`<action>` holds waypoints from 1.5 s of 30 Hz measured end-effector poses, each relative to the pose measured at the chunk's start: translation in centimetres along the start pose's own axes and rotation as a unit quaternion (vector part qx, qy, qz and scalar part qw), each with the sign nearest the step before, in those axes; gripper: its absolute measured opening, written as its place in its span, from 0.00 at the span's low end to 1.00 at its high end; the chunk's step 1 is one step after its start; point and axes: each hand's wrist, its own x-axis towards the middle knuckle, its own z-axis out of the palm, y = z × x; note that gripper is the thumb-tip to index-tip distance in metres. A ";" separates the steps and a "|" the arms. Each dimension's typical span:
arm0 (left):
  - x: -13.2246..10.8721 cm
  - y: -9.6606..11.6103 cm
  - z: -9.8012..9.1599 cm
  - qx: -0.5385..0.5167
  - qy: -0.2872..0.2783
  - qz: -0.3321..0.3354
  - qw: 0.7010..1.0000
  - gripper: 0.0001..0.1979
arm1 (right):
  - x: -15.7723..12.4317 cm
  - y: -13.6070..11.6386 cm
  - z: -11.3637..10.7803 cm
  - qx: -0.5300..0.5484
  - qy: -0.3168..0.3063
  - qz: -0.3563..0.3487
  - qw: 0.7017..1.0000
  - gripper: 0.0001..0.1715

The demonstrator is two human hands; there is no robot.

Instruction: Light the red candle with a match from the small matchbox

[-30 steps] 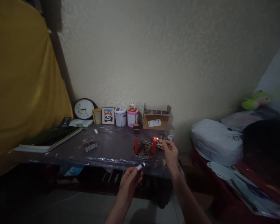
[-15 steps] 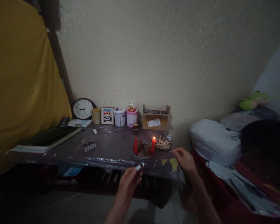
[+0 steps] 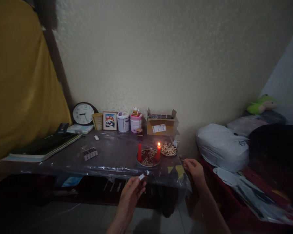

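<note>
My left hand (image 3: pixel 132 190) is closed around a small matchbox (image 3: pixel 141 177), held in front of the table edge with its pale end up. In my right hand (image 3: pixel 193 167), thumb and finger pinch a thin matchstick (image 3: pixel 182 160) whose tip points left; no flame shows on it. Between and beyond the hands, a round dish (image 3: pixel 148 166) with dark burnt bits bears two upright red candles. The left candle (image 3: pixel 139 152) is unlit, while the right candle (image 3: pixel 158 152) burns with a small flame. Just behind it sits a plate of loose matchsticks (image 3: pixel 168 149).
Several matchboxes (image 3: pixel 90 153) lie in a row at left on the plastic-covered table (image 3: pixel 114 152). Along the wall stand a clock (image 3: pixel 83 113), a framed picture (image 3: pixel 109 121), two tins and a cardboard box (image 3: pixel 160 126). White bags (image 3: pixel 222 146) are piled at right.
My right hand has drawn a little to the right with the matchstick, away from the plate of matchsticks. The left hand keeps the matchbox in nearly the same place. The view has turned slightly right.
</note>
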 end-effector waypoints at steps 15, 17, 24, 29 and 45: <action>-0.1 -0.6 0.0 0.027 -0.010 -0.049 0.998 0.11 | 3.8 2.6 3.5 0.022 0.029 0.014 0.999 0.12; 0.0 -0.8 -0.1 0.034 -0.012 -0.055 0.998 0.12 | 4.4 2.8 4.1 0.016 0.029 0.012 0.999 0.11; 0.4 -1.5 -0.4 0.034 -0.013 -0.078 0.996 0.11 | 7.5 3.2 7.0 0.021 0.045 0.010 0.999 0.12; 0.8 -1.7 -0.6 0.041 -0.003 -0.086 0.995 0.12 | 7.2 2.9 7.2 0.030 0.047 0.000 0.998 0.19; 0.2 -1.6 -0.6 0.222 -0.021 0.038 0.974 0.16 | -14.1 -2.2 6.2 -0.147 -0.285 -0.111 0.940 0.09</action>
